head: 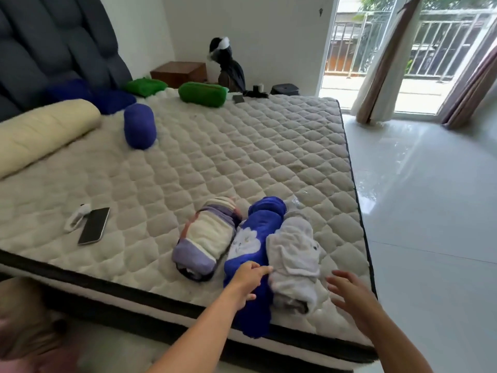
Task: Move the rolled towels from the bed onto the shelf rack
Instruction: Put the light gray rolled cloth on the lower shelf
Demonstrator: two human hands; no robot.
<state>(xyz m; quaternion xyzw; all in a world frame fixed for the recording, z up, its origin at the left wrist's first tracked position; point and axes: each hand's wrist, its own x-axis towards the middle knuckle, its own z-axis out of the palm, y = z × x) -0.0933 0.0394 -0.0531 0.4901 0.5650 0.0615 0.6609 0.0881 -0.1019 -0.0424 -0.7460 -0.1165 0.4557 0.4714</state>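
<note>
A person reaches with both bare hands toward rolled towels gathered at the near corner of a bare quilted mattress. Far to the left of the reach, a phone and a small white item lie together, well clear of the work. Nearer in, a striped lilac-and-cream towel roll lies just left of the left hand, touching the blue roll beside it. The left hand rests on that blue towel roll, fingers together and stretched across to the edge of the grey towel roll; it is not closed around either one, and looks set to press in from that side. The grey roll lies between the two hands, snug against the blue one. The right hand hovers just to its right, fingers spread and apart from the cloth, holding nothing. The pairing suggests a two-handed scoop, with the grey roll as the likely first pick, since soft rolls tend to unwind if lifted from one end. The three rolls sit side by side near the mattress edge, probably staged there for easy carrying. Beyond the hands, toward the headboard, another dark blue roll and two green ones wait, with a cream bolster at far left. The shelf rack is not in view.
</note>
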